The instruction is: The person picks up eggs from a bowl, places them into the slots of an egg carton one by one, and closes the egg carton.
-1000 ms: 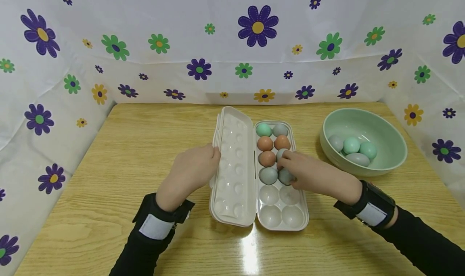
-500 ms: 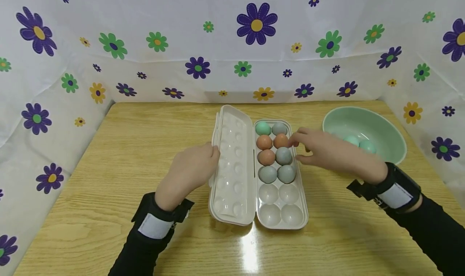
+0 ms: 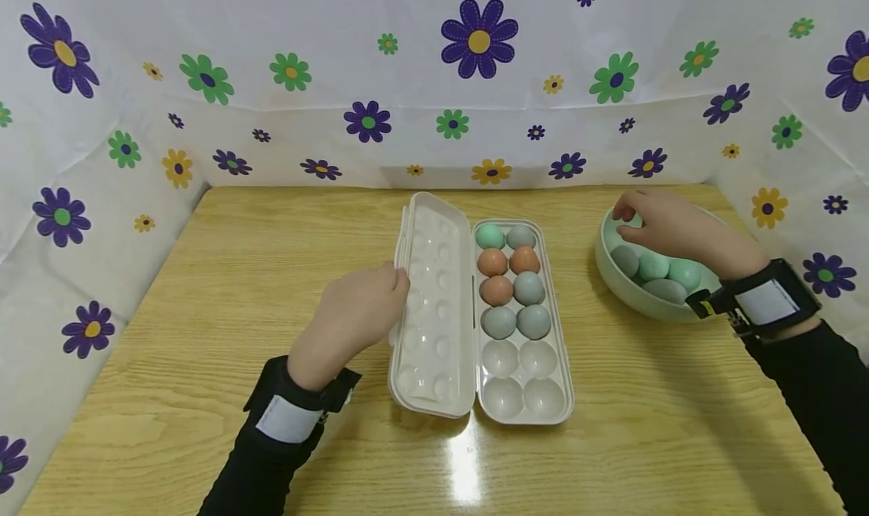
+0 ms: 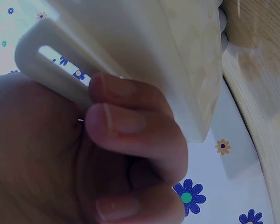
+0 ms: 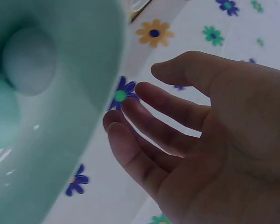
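Note:
A white plastic egg carton (image 3: 560, 376) stands with its lid (image 3: 424, 335) raised on the left. My left hand (image 3: 354, 316) holds the lid's outer edge; in the left wrist view its fingers (image 4: 140, 121) curl at the slotted handle (image 4: 32, 49). The carton's far rows hold a mint egg (image 3: 489, 236), brown eggs (image 3: 496, 290) and grey eggs (image 3: 533, 321), while the two near rows are bare cups. My right hand (image 3: 686, 229), fingers loosely bent and holding nothing, is over the pale green bowl (image 3: 634, 296). Inside that bowl lie mint eggs (image 3: 653, 265) and grey eggs (image 3: 665, 290).
The wooden table (image 3: 237, 274) carries the carton at its middle and the bowl at the right. A white cloth with printed flowers (image 3: 305, 18) hangs behind and along both sides of the table.
My right hand has let go of a grey egg in the carton's third row and moved right to above the bowl. My left hand keeps its hold on the lid.

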### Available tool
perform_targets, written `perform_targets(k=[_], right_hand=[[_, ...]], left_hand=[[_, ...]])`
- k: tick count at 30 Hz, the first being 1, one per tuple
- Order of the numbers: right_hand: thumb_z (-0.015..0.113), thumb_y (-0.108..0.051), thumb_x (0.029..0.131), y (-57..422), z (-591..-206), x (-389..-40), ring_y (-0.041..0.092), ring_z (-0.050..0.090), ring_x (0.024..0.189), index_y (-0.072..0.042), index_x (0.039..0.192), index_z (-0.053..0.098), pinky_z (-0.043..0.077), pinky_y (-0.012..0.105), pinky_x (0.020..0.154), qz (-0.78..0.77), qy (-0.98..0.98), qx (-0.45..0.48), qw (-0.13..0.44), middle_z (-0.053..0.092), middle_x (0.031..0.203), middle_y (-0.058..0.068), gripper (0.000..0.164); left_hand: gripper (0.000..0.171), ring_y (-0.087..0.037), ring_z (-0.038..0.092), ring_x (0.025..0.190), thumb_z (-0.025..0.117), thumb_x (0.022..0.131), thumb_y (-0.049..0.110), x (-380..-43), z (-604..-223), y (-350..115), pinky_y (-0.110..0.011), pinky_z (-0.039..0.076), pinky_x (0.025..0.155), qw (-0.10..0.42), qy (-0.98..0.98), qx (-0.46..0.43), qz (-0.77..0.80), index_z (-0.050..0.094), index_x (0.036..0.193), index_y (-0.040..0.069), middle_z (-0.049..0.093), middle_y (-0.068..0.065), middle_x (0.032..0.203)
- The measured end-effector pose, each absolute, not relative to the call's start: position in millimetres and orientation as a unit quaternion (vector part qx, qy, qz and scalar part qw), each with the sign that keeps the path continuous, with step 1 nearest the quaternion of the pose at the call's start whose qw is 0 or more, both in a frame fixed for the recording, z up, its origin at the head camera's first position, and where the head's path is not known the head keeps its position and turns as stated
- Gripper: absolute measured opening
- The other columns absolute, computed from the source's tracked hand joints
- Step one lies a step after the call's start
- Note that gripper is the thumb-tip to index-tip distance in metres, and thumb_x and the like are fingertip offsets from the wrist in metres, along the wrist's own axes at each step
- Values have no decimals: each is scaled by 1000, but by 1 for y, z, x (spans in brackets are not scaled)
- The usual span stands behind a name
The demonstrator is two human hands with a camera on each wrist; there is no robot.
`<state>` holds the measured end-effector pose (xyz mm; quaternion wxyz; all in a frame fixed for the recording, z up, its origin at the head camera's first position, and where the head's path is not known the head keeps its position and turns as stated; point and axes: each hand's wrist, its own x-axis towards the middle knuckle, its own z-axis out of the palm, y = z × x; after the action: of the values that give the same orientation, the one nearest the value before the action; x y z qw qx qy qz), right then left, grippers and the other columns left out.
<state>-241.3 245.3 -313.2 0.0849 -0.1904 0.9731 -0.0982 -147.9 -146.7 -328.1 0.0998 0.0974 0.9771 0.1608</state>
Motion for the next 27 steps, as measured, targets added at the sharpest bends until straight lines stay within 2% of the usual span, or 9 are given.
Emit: perform_targets(k=[5, 10, 19, 23, 27], right_hand=[[62, -13, 95, 260, -328, -256, 39, 60, 107, 9, 119, 59, 47, 56, 93, -91, 972, -187, 111, 63, 114, 25, 33], [62, -11, 95, 267, -338, -265, 40, 61, 104, 10, 116, 59, 47, 56, 92, -99, 965, -203, 131, 65, 110, 25, 31], [59, -18, 98, 268, -344, -271, 39, 64, 104, 10, 120, 58, 51, 52, 88, -95, 954, -189, 211, 65, 115, 29, 35], [57, -18, 98, 267, -344, -270, 30, 66, 91, 13, 125, 54, 54, 43, 78, -92, 942, -191, 262, 63, 118, 32, 42], [61, -19, 95, 266, -345, -269, 20, 61, 74, 14, 128, 50, 50, 35, 69, -91, 932, -188, 296, 64, 113, 28, 48]], left_hand=[[43, -21, 55, 64, 22, 106, 27, -147, -327, -147, -33, 40, 53, 99, 977, 95, 162, 56, 89, 8, 53, -7, 69], [43, -21, 55, 64, 22, 106, 27, -147, -326, -147, -33, 40, 53, 99, 977, 94, 163, 56, 88, 8, 52, -7, 70], [43, -22, 56, 65, 23, 106, 27, -147, -325, -147, -33, 40, 53, 99, 978, 96, 158, 57, 90, 7, 53, -7, 69], [43, -21, 55, 64, 23, 106, 27, -148, -326, -147, -33, 40, 53, 99, 977, 96, 160, 57, 89, 8, 53, -6, 69], [43, -21, 56, 66, 23, 106, 28, -148, -327, -148, -33, 41, 54, 100, 978, 94, 159, 57, 89, 8, 54, -6, 70]])
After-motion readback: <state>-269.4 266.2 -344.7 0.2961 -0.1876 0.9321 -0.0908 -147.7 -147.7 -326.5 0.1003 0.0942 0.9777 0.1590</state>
